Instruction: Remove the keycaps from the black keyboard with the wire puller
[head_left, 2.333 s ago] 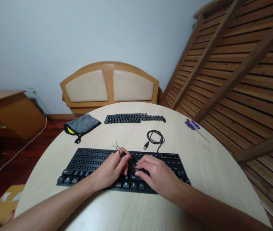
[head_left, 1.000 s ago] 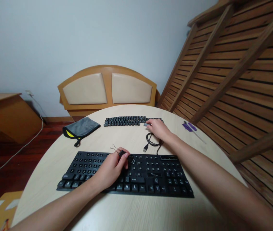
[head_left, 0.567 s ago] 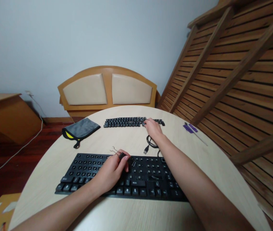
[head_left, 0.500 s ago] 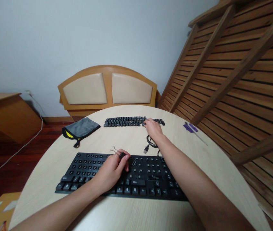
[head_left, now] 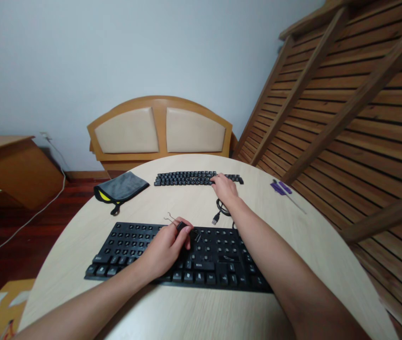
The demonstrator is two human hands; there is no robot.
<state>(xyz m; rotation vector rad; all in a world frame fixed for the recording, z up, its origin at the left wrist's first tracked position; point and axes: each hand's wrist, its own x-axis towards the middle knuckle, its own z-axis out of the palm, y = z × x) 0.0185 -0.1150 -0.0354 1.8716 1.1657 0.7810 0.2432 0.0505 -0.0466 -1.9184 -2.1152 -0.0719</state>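
Observation:
My left hand [head_left: 172, 243] is closed around a wire keycap puller [head_left: 182, 227], its thin wire ends sticking out on both sides. It rests over a black keyboard [head_left: 218, 278] whose upper rows are bare of caps, while the lower rows still carry theirs. Farther off, my right hand [head_left: 226, 189] has its fingertips pinched at a keycap [head_left: 210, 181] at the right end of the front row of loose keycaps [head_left: 183, 178]. The fingers partly hide that cap and those just behind it.
A folded grey cloth [head_left: 123, 186] with a yellow lining lies at the left. A coiled USB cable [head_left: 223, 208] sits below my right wrist. At the right lie purple pieces [head_left: 281, 188] and a thin rod [head_left: 298, 206]. The round table's edge [head_left: 201, 156] curves behind the keycaps.
My right hand has shifted slightly left, and the keycap at its fingertips now sits against the front row, closing the small gap. My left hand keeps its hold on the keycap puller.

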